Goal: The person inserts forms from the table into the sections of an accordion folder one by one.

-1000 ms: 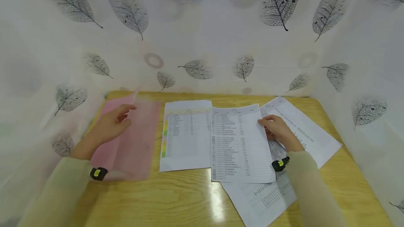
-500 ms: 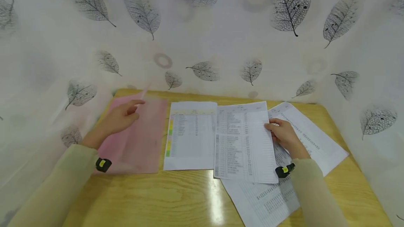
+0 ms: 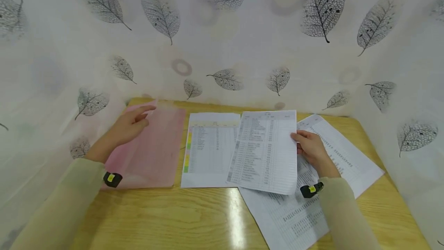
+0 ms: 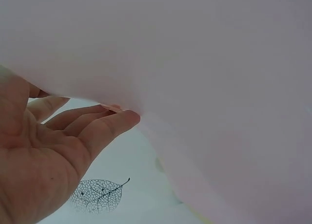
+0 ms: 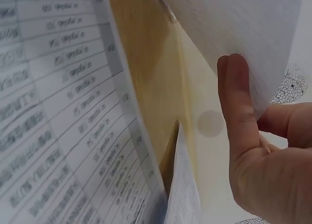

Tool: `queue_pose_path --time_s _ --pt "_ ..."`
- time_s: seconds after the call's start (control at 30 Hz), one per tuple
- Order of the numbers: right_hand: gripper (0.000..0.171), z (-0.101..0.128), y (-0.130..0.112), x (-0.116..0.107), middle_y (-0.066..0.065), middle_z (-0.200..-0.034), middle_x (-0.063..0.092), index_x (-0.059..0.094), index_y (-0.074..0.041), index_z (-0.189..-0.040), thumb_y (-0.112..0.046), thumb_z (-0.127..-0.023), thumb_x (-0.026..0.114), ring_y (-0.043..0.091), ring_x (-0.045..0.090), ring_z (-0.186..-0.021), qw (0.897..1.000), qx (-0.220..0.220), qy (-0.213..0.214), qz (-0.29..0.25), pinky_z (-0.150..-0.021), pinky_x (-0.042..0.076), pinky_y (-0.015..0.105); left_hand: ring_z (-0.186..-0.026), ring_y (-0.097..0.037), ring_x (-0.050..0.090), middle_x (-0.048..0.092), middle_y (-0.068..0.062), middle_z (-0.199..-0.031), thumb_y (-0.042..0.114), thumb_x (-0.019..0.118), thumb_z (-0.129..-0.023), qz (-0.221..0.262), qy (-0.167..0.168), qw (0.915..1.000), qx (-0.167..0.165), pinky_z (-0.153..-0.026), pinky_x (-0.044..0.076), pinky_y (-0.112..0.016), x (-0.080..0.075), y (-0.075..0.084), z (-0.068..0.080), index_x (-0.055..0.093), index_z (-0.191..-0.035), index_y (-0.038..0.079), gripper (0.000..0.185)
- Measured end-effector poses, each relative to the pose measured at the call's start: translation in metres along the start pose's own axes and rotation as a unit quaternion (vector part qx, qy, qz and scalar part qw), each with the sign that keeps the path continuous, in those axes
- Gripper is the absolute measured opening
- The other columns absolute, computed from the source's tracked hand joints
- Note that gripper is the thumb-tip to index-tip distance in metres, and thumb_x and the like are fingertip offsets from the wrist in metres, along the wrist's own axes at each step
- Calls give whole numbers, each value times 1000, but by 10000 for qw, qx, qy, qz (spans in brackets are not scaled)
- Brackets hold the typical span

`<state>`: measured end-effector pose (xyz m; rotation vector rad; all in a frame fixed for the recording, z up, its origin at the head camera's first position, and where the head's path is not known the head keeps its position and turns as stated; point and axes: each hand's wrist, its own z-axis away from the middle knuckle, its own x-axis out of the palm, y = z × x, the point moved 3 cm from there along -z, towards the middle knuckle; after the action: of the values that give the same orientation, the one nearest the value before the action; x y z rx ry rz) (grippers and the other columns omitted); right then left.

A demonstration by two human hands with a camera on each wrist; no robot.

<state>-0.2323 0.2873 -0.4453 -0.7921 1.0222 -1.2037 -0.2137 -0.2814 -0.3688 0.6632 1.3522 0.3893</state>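
My left hand (image 3: 125, 129) is at the far left, holding up the loose edge of a translucent pink plastic folder (image 3: 161, 149). In the left wrist view its fingertips meet the bent edge of the pink cover (image 4: 209, 87). My right hand (image 3: 311, 147) pinches the right edge of a printed sheet (image 3: 265, 153), thumb on the front and fingers behind. That sheet is raised and tilted, its lower left corner overlapping a second printed sheet (image 3: 208, 157) with coloured marks down its left side. From below, the right wrist view shows the raised sheet's back (image 5: 248, 34).
Several more printed pages (image 3: 333, 146) lie fanned out under and beyond my right hand. The wooden table (image 3: 166, 219) is bounded by a pale leaf-patterned cloth (image 3: 236, 41) at the back and both sides.
The sheet in my right hand has lifted and tilted, its lower edge swinging left over the neighbouring sheet. My left hand keeps its hold on the folder's edge. The head view has shifted slightly.
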Motion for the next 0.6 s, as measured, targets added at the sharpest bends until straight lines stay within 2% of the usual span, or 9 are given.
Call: queue_pose_path --time_s 0.1,0.3,0.47,0.6 --pt "62 2 -4 2 -17 -85 70 35 9 -159 -24 -110 55 0 70 -72 10000 -78 0 -16 -62 58 22 -149 -51 41 39 -33 -163 21 48 -110 23 25 10000 -20 -95 49 -53 0 -1 0 38 -164 12 56" --pt "65 6 -15 9 -17 -88 70 33 7 -161 -25 -110 56 -1 72 -78 9996 -187 -82 -187 -68 60 21 -150 -50 41 38 -30 -164 21 50 -109 131 42 9999 -17 -102 49 -60 -1 -1 0 39 -163 11 56" --pt "63 6 -22 23 -14 -90 72 33 8 -160 -22 -110 56 0 74 -81 9977 -278 -291 -536 -71 61 21 -149 -52 40 36 -30 -165 17 52 -108 346 60 9994 72 -108 45 -67 0 0 1 42 -161 8 54" --pt "59 3 -27 37 -13 -89 73 36 9 -158 -19 -110 56 1 74 -81 9950 -339 -410 -843 -71 60 21 -149 -52 41 36 -29 -166 17 53 -108 359 77 9993 82 -110 44 -68 2 1 1 43 -160 8 54"
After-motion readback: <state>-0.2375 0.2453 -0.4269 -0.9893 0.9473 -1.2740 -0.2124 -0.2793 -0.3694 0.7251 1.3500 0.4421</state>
